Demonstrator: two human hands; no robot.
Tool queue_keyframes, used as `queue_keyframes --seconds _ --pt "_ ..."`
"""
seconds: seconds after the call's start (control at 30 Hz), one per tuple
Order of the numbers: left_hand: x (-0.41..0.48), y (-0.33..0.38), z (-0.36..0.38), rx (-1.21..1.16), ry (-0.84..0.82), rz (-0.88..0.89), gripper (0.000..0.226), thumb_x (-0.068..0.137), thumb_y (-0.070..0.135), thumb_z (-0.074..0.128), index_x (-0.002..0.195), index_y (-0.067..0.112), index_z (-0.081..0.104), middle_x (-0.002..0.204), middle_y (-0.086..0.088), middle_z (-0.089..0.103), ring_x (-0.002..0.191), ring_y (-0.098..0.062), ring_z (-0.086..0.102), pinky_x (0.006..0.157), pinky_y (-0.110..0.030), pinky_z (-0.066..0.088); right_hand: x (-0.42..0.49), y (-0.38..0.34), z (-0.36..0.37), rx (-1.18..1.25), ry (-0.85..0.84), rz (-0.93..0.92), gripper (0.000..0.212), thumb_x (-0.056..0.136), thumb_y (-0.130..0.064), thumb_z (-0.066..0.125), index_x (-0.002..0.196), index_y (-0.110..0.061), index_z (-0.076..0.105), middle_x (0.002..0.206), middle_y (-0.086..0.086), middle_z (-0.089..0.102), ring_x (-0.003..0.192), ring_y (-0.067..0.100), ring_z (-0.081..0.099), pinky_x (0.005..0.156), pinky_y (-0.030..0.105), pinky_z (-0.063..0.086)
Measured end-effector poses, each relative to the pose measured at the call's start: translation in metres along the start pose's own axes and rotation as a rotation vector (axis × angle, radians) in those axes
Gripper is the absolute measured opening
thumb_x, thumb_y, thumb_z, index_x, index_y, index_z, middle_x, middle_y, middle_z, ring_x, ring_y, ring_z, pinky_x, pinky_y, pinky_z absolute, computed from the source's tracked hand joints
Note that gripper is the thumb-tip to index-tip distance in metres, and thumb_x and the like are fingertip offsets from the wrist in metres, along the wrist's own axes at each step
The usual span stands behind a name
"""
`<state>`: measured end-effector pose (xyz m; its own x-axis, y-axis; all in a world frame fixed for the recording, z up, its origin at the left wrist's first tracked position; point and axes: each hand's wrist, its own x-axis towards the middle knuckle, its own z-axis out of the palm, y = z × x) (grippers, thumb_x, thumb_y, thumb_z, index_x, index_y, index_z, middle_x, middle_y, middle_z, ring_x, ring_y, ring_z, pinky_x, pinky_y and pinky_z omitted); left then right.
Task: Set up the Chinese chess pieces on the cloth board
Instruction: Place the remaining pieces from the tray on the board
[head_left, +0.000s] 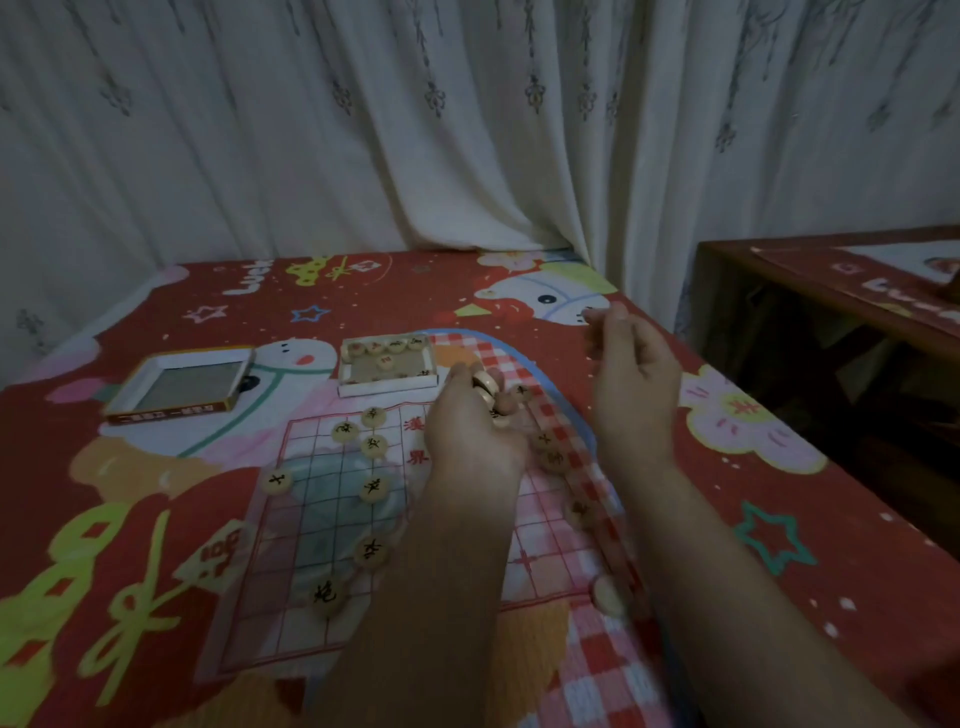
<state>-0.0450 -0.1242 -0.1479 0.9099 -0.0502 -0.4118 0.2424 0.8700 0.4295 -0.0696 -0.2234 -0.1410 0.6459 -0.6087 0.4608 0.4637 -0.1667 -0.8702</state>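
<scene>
The cloth board (332, 525), white with a red grid, lies on the red patterned bedspread. Several round wooden pieces with black characters (373, 488) stand on its left half, and more (553, 458) lie along its right edge. My left hand (475, 426) hovers over the board's far middle, fingers curled round a small stack of pieces (485, 387). To its right my right hand (631, 379) is raised above the bedspread, blurred, with loosely curled fingers and nothing seen in it. A white box tray (387, 383) beyond the board holds several more pieces.
The box lid (179, 387) lies open side up at the left. A white curtain (467, 130) hangs behind the bed. A dark wooden table (831, 291) stands at the right, past the bed's edge.
</scene>
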Motion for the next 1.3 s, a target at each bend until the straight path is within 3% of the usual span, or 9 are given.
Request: queue_keyframes --seconds 0.1,0.17,0.27,0.47,0.53,0.73,0.83,0.97,1.3 --pt "-0.003 0.004 0.002 0.034 -0.013 -0.012 0.013 0.101 0.018 0.052 0.091 0.013 0.059 0.067 0.004 0.047 0.039 -0.006 0.038 0.075 -0.005 0.042 -0.009 0.007 -0.019 -0.048 -0.006 -0.011 0.028 0.102 -0.019 0.049 0.08 -0.014 0.065 0.073 -0.009 0.06 0.069 -0.004 0.054 0.066 0.009 0.042" --pt "-0.005 0.008 0.003 0.019 -0.02 -0.006 0.013 0.101 0.02 0.054 0.094 0.011 0.061 0.066 0.003 0.05 0.044 -0.007 0.041 0.046 -0.01 0.04 -0.017 0.011 -0.028 -0.092 -0.031 -0.061 0.025 0.102 -0.015 0.049 0.083 -0.019 0.064 0.077 -0.011 0.062 0.075 -0.007 0.057 0.07 0.008 0.043" --pt "-0.004 0.013 0.005 0.029 -0.043 0.03 0.018 0.101 0.02 0.052 0.086 0.011 0.058 0.063 0.002 0.051 0.047 -0.007 0.041 0.038 -0.018 0.032 -0.023 0.008 -0.04 -0.133 -0.094 -0.105 0.025 0.1 -0.013 0.052 0.079 -0.02 0.063 0.071 -0.006 0.06 0.07 -0.005 0.055 0.066 0.007 0.042" --pt "0.001 0.024 -0.002 0.079 -0.058 0.046 0.014 0.101 0.014 0.051 0.09 0.009 0.057 0.058 0.002 0.049 0.039 -0.006 0.04 0.036 -0.017 0.031 -0.026 -0.014 -0.092 -0.444 -1.06 0.248 0.028 0.075 -0.042 0.08 0.075 -0.017 0.068 0.07 -0.001 0.068 0.068 0.014 0.067 0.066 0.028 0.054" --pt "0.001 0.025 -0.003 0.086 -0.062 0.052 0.012 0.101 0.014 0.051 0.093 0.008 0.057 0.057 0.002 0.049 0.038 -0.006 0.041 0.036 -0.017 0.032 -0.03 -0.021 -0.105 -0.649 -1.202 0.28 0.029 0.07 -0.039 0.086 0.078 -0.021 0.066 0.066 -0.008 0.062 0.062 0.0 0.059 0.06 0.022 0.046" --pt "-0.004 0.019 -0.006 0.097 -0.1 0.063 0.013 0.102 0.018 0.051 0.098 0.009 0.06 0.064 0.003 0.053 0.045 -0.005 0.045 0.036 -0.017 0.033 -0.041 -0.024 -0.107 -0.828 -1.246 0.223 0.023 0.074 -0.04 0.082 0.082 -0.025 0.066 0.078 -0.008 0.069 0.069 0.006 0.064 0.069 0.03 0.053" --pt "-0.007 0.016 -0.009 0.079 -0.116 0.041 0.014 0.102 0.022 0.05 0.105 0.01 0.059 0.073 0.003 0.056 0.05 -0.005 0.048 0.036 -0.017 0.033 -0.033 -0.023 -0.112 -0.737 -1.192 0.26 0.012 0.088 -0.029 0.072 0.077 -0.024 0.071 0.072 -0.008 0.07 0.061 0.001 0.06 0.06 0.017 0.046" --pt "-0.009 0.013 -0.017 0.092 -0.136 0.021 0.017 0.103 0.024 0.047 0.103 0.01 0.058 0.076 0.003 0.056 0.05 -0.005 0.049 0.037 -0.017 0.033 -0.023 -0.01 -0.125 -0.499 -1.037 0.518 0.019 0.092 -0.024 0.065 0.088 -0.009 0.076 0.07 0.01 0.07 0.061 0.022 0.06 0.054 0.028 0.05" --pt "-0.012 0.017 -0.018 0.108 -0.127 0.017 0.019 0.104 0.023 0.047 0.097 0.009 0.058 0.072 0.003 0.054 0.052 -0.005 0.046 0.037 -0.017 0.032 -0.015 0.004 -0.131 -0.209 -0.93 0.764 0.017 0.085 -0.016 0.066 0.086 -0.002 0.076 0.083 0.02 0.073 0.066 0.02 0.068 0.051 0.026 0.054"
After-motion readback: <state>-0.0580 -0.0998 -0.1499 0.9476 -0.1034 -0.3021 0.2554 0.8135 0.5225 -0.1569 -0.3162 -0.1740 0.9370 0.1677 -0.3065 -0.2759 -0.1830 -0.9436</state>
